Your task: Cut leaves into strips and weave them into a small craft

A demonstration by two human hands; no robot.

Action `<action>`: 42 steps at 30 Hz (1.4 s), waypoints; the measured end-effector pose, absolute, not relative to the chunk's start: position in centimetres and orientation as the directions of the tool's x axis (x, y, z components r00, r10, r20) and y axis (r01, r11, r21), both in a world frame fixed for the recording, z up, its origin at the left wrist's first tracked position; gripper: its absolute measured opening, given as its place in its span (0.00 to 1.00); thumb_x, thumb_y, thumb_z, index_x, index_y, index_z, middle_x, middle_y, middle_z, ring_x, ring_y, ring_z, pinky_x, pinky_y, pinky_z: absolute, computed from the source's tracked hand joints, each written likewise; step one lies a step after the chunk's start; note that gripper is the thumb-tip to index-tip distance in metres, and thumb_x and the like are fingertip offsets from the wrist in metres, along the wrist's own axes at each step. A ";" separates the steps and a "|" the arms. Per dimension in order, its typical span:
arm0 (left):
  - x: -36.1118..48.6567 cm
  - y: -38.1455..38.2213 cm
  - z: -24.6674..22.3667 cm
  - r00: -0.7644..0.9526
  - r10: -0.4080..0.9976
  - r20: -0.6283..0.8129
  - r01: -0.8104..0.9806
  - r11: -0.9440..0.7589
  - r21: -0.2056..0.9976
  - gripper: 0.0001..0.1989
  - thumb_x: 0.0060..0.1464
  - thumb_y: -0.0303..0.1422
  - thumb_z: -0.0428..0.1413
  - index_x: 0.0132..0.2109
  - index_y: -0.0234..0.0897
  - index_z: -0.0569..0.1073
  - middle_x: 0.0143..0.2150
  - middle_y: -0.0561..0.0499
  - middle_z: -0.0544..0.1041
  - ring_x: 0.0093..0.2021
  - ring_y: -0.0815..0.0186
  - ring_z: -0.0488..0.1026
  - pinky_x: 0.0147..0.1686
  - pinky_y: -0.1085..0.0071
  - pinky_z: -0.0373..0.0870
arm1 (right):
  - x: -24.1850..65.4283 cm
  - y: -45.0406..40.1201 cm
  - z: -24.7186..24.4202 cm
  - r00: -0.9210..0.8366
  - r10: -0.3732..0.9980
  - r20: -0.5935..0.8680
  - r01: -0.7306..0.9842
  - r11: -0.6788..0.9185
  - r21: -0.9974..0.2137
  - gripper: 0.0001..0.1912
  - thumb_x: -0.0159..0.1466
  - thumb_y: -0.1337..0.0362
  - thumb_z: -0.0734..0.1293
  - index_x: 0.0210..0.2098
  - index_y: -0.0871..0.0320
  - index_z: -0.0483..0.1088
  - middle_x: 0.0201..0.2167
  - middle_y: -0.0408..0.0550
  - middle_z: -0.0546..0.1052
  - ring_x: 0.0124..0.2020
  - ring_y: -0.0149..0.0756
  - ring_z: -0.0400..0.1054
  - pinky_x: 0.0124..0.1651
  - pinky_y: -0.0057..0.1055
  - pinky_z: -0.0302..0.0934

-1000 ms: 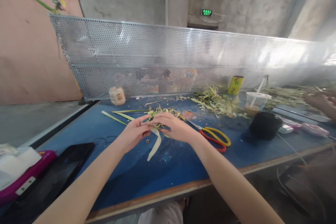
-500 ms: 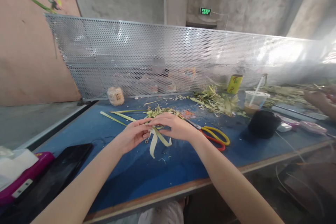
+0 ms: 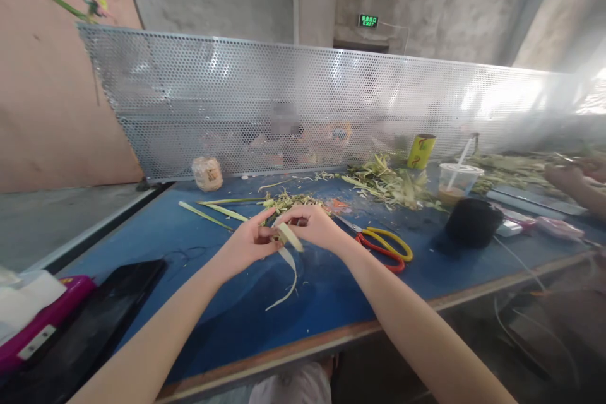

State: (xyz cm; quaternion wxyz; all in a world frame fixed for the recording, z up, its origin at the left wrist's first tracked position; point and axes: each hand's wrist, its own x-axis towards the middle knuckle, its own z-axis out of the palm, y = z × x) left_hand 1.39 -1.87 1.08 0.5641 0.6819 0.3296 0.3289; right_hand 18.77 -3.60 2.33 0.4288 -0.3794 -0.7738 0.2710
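Note:
Pale green leaf strips (image 3: 290,237) hang between my two hands above the blue table, one thin strip curling down towards the front edge. My left hand (image 3: 250,241) is closed on the strips, its fingertips pinched around them. My right hand (image 3: 315,226) has its fingers curled in at the other side of the strips, close to my left fingertips; part of its grip is hidden. Behind my hands lies a pile of plant scraps (image 3: 291,202). Long green stalks (image 3: 204,214) rest to the left, and scissors with red and yellow handles (image 3: 384,246) lie on the right.
A perforated metal screen (image 3: 265,101) runs behind the table (image 3: 227,334). To the right are a leaf heap (image 3: 395,186), a yellow roll (image 3: 421,151), a drink cup (image 3: 457,182), a black object (image 3: 474,223) and another person's hand (image 3: 570,180). A black tray (image 3: 123,297) and twine ball (image 3: 207,174) stand left.
The fingers of both hands have curled in closer around the strips. The strips have turned over and now hang differently, one reaching lower. The view has shifted slightly.

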 end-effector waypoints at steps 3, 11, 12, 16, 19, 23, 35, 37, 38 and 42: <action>1.5 -1.9 1.0 0.594 0.798 0.096 0.099 -0.191 0.977 0.45 0.41 0.32 0.59 0.62 0.33 0.42 0.34 0.48 0.76 0.35 0.62 0.72 0.34 0.68 0.65 | 18.4 -3.4 1.9 -0.316 0.834 0.451 0.397 0.549 -0.736 0.05 0.52 0.71 0.61 0.27 0.60 0.69 0.24 0.42 0.71 0.23 0.24 0.61 0.27 0.22 0.58; 1.7 -2.4 0.7 0.621 0.769 0.154 0.091 -0.266 0.960 0.46 0.42 0.30 0.58 0.62 0.35 0.39 0.32 0.50 0.74 0.37 0.63 0.73 0.37 0.67 0.67 | 18.3 -3.1 1.4 -0.305 0.859 0.411 0.443 0.509 -0.738 0.08 0.56 0.63 0.60 0.24 0.59 0.64 0.20 0.40 0.67 0.20 0.24 0.61 0.26 0.23 0.57; 1.8 -2.4 0.6 0.627 0.764 0.155 0.103 -0.278 0.955 0.47 0.42 0.29 0.58 0.62 0.34 0.37 0.33 0.49 0.74 0.37 0.63 0.72 0.38 0.67 0.67 | 18.3 -3.1 1.3 -0.305 0.865 0.400 0.451 0.500 -0.739 0.08 0.55 0.62 0.60 0.23 0.59 0.64 0.20 0.40 0.67 0.20 0.24 0.60 0.25 0.23 0.56; 1.9 -2.6 0.5 0.627 0.768 0.133 0.130 -0.271 0.954 0.51 0.42 0.29 0.57 0.62 0.34 0.29 0.34 0.49 0.74 0.37 0.65 0.72 0.40 0.67 0.66 | 18.2 -3.0 1.3 -0.256 0.884 0.390 0.454 0.466 -0.759 0.07 0.52 0.63 0.63 0.22 0.60 0.64 0.18 0.40 0.65 0.20 0.25 0.60 0.24 0.22 0.55; 2.0 -2.7 0.6 0.642 0.758 0.113 0.144 -0.263 0.954 0.51 0.43 0.30 0.57 0.61 0.35 0.25 0.31 0.51 0.74 0.33 0.66 0.72 0.37 0.68 0.66 | 18.0 -3.2 1.7 -0.223 0.910 0.350 0.353 0.410 -0.841 0.06 0.51 0.63 0.64 0.23 0.60 0.64 0.17 0.39 0.66 0.19 0.24 0.60 0.23 0.22 0.55; 2.0 -2.5 0.2 0.639 0.755 0.146 0.177 -0.329 0.928 0.49 0.43 0.30 0.57 0.62 0.35 0.31 0.30 0.52 0.74 0.31 0.67 0.71 0.34 0.69 0.66 | 17.9 -3.4 2.2 -0.248 0.939 0.239 0.193 0.289 -0.938 0.08 0.53 0.62 0.63 0.24 0.61 0.66 0.15 0.39 0.67 0.13 0.21 0.56 0.18 0.21 0.52; 2.2 -2.0 0.1 0.499 0.865 0.049 0.066 -0.094 0.993 0.48 0.42 0.38 0.58 0.62 0.35 0.37 0.23 0.56 0.71 0.27 0.68 0.69 0.28 0.73 0.61 | 17.8 -3.4 2.0 -0.196 0.947 0.254 0.288 0.303 -0.908 0.09 0.55 0.63 0.62 0.22 0.61 0.68 0.17 0.42 0.71 0.11 0.20 0.54 0.16 0.21 0.51; 2.5 -2.1 0.3 0.441 0.897 0.016 -0.009 -0.013 1.000 0.38 0.44 0.42 0.55 0.60 0.34 0.50 0.23 0.54 0.71 0.24 0.69 0.67 0.23 0.74 0.59 | 17.9 -3.4 2.0 -0.214 0.938 0.272 0.260 0.323 -0.910 0.08 0.56 0.65 0.61 0.24 0.61 0.67 0.20 0.42 0.72 0.10 0.19 0.53 0.15 0.21 0.51; 2.6 -2.1 0.5 0.441 0.897 -0.006 -0.049 0.031 0.998 0.33 0.45 0.45 0.53 0.56 0.33 0.57 0.23 0.52 0.72 0.23 0.69 0.66 0.22 0.75 0.58 | 17.9 -3.4 2.0 -0.231 0.932 0.280 0.242 0.333 -0.911 0.07 0.57 0.65 0.60 0.26 0.60 0.67 0.21 0.42 0.73 0.10 0.19 0.53 0.16 0.21 0.52; 2.7 -2.3 1.2 0.504 0.861 -0.070 -0.087 0.132 0.987 0.25 0.48 0.51 0.46 0.37 0.31 0.69 0.21 0.50 0.71 0.19 0.72 0.62 0.18 0.76 0.52 | 17.9 -3.6 2.1 -0.270 0.918 0.292 0.240 0.358 -0.903 0.03 0.54 0.68 0.62 0.29 0.60 0.67 0.24 0.43 0.72 0.13 0.20 0.56 0.17 0.21 0.54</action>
